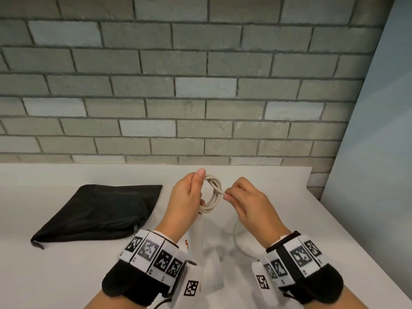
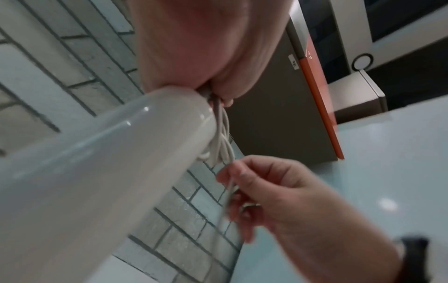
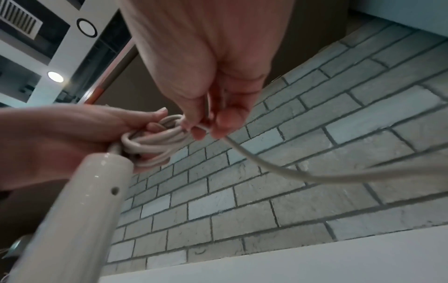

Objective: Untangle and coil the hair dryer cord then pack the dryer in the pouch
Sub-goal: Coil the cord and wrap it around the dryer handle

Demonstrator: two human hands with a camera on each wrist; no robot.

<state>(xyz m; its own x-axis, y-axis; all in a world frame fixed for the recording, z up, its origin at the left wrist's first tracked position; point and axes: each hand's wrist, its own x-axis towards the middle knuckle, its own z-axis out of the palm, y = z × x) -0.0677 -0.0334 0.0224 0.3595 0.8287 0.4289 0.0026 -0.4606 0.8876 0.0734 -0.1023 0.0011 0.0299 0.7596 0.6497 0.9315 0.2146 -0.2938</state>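
The left hand [image 1: 187, 195] and right hand [image 1: 245, 201] sit side by side above the surface [image 1: 89, 275], well in front of the wall [image 1: 200, 85]. Between them hangs the coil [image 1: 213, 195], its loops round the left hand's fingers, with the cord [image 1: 237, 239] running from the right hand down toward the right wrist. The dryer [image 3: 72, 210] hangs below the left hand. The pouch [image 1: 98, 212] lies flat on the surface to the left of the left hand.

A white table [image 1: 89, 275] runs up against a grey brick wall [image 1: 178, 85]. A pale blue panel [image 1: 379, 130] stands at the right. Overhead, round ceiling lights [image 3: 55, 76] and a slatted vent [image 3: 18, 18] show.
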